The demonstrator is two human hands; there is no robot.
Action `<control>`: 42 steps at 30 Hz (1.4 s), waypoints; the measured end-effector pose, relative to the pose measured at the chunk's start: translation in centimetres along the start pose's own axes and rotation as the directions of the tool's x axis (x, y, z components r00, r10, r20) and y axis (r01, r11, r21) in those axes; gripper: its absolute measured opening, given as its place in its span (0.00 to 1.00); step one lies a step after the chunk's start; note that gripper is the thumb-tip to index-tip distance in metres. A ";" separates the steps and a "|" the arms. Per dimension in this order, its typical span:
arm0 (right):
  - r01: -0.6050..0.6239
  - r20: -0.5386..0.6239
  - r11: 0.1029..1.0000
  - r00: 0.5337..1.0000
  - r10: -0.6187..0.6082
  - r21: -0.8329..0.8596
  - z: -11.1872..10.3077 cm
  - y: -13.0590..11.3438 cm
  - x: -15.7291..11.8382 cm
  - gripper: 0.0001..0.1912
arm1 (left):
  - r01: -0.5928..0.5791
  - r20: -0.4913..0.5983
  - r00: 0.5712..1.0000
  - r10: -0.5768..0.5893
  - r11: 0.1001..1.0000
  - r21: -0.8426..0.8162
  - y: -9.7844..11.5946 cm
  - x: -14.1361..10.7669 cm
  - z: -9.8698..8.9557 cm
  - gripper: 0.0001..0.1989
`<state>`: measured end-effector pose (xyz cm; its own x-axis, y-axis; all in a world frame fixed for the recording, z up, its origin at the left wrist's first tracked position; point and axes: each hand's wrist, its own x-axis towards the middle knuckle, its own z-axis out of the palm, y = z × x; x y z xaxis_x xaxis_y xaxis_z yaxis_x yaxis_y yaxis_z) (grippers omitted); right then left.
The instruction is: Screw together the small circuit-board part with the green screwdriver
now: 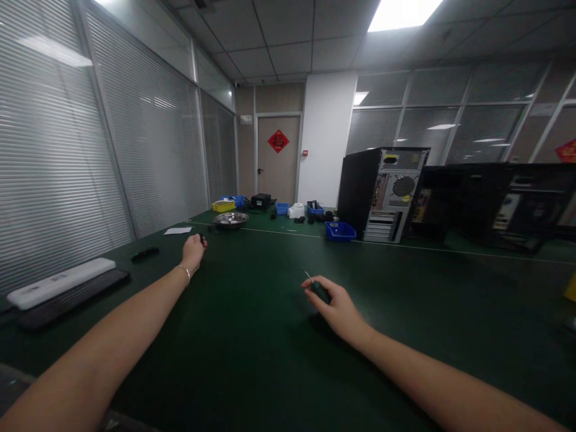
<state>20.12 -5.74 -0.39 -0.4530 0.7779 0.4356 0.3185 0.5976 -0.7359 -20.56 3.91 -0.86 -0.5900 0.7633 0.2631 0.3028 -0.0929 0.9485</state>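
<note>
My right hand is closed around the dark green handle of a screwdriver, its thin shaft pointing up and to the left over the green table. On the left, my left hand reaches far forward, its fingers closed on a small dark object too small to name. A bracelet circles that wrist. Just beyond this hand are a round metal dish and a white sheet of paper.
A black keyboard and a long white box lie at the left. Computer towers stand at the back right, beside a blue bin. A yellow tray and small black parts sit at the back.
</note>
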 end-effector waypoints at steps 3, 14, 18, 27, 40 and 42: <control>-0.001 0.010 1.000 1.000 0.001 -0.004 -0.1 -0.3 0.0 0.08 | 0.035 -0.036 0.999 -0.037 0.998 -0.052 0.0 -0.1 0.0 0.16; -0.073 0.014 0.997 0.997 0.073 0.021 -0.4 -0.3 0.4 0.13 | 0.001 0.512 0.855 0.080 0.988 -0.156 3.7 -8.3 6.7 0.17; -0.119 -0.036 0.993 0.992 0.119 0.006 -0.8 0.2 0.6 0.16 | -0.078 0.800 0.567 0.197 0.980 -0.185 5.2 -13.2 8.8 0.20; 0.001 0.149 0.999 0.989 0.004 -0.034 -0.7 0.0 0.7 0.18 | -0.326 0.908 0.335 0.252 0.935 -0.140 6.3 -16.0 8.4 0.21; -0.003 0.230 0.998 0.973 0.018 -0.067 -1.0 -0.5 0.4 0.18 | -0.526 0.879 0.297 0.373 0.832 -0.175 7.3 -16.9 7.9 0.14; 0.000 0.224 0.997 0.975 0.017 -0.073 -1.0 -0.6 0.3 0.18 | -0.530 0.869 0.308 0.386 0.829 -0.181 7.1 -16.8 7.9 0.14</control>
<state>20.58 -5.61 0.67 -0.6223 0.7244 0.2965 0.3788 0.6102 -0.6958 -2.57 -4.56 0.08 0.5860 0.7550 0.2941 0.4284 -0.5968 0.6785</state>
